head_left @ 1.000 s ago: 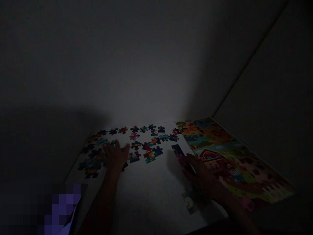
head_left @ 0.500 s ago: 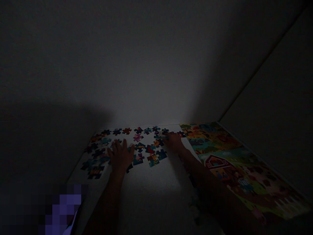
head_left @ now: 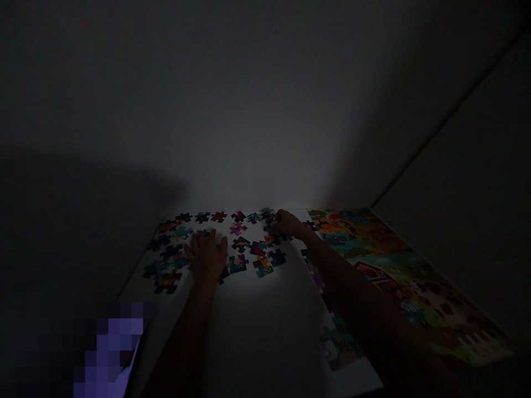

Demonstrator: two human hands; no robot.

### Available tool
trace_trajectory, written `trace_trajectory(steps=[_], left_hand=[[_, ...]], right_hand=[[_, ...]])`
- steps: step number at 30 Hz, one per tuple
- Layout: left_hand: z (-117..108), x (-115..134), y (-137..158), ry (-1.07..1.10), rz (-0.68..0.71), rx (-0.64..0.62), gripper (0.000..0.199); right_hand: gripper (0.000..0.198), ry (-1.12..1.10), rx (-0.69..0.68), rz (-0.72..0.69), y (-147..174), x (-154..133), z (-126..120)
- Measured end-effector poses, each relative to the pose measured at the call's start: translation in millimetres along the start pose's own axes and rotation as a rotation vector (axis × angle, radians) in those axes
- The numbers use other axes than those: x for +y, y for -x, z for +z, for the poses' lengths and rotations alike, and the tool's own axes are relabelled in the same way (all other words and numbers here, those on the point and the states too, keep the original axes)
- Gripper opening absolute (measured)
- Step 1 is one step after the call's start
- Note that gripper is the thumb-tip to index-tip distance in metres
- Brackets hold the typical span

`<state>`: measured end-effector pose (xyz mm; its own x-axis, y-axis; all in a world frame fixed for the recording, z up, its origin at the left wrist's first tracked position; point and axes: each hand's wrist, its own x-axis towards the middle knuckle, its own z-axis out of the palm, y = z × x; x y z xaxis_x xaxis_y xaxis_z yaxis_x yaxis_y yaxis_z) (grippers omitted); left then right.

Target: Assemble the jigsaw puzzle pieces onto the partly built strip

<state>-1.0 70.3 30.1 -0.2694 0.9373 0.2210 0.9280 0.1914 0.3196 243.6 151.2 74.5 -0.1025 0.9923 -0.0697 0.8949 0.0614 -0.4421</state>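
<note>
My left hand [head_left: 206,255] lies with its fingers spread on the white tabletop [head_left: 265,326], partly covering some jigsaw pieces. My right hand [head_left: 288,224] is at the far side of the loose pieces, its fingers pinched together. A dark, blurred puzzle piece [head_left: 267,212] shows at its fingertips. Around the hands lie several loose pieces: a pink one [head_left: 238,228], an orange-brown one [head_left: 218,216] and a piece with orange stripes [head_left: 264,266]. Dim light hides most of their detail.
Along the right run colourful finished pictures, a farm scene [head_left: 435,304] and an animal scene [head_left: 360,226]. Beside my right forearm is a strip of joined pieces [head_left: 342,345]. A pale wall [head_left: 269,138] rises behind the table. A blurred purple patch [head_left: 110,354] is at lower left.
My right hand has risen slightly off the tabletop and moved a little left and away, with a puzzle piece now at its fingertips. My left hand stays almost in place.
</note>
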Motion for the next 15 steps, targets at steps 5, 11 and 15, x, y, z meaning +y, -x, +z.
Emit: trace_trajectory(steps=[5, 11, 15], left_hand=[[-14.4, 5.8, 3.4, 0.113, 0.032, 0.096, 0.047], [-43.6, 36.6, 33.8, 0.37, 0.352, 0.031, 0.037], [-44.9, 56.2, 99.6, 0.465, 0.66, -0.265, 0.031]], right_hand=[[0.014, -0.433, 0.016, -0.13, 69.4, 13.5, -6.3], [0.014, -0.494, -0.131, -0.185, 210.1, 32.0, 10.6], [0.022, -0.247, 0.312, -0.109, 279.4, 46.9, 21.5]])
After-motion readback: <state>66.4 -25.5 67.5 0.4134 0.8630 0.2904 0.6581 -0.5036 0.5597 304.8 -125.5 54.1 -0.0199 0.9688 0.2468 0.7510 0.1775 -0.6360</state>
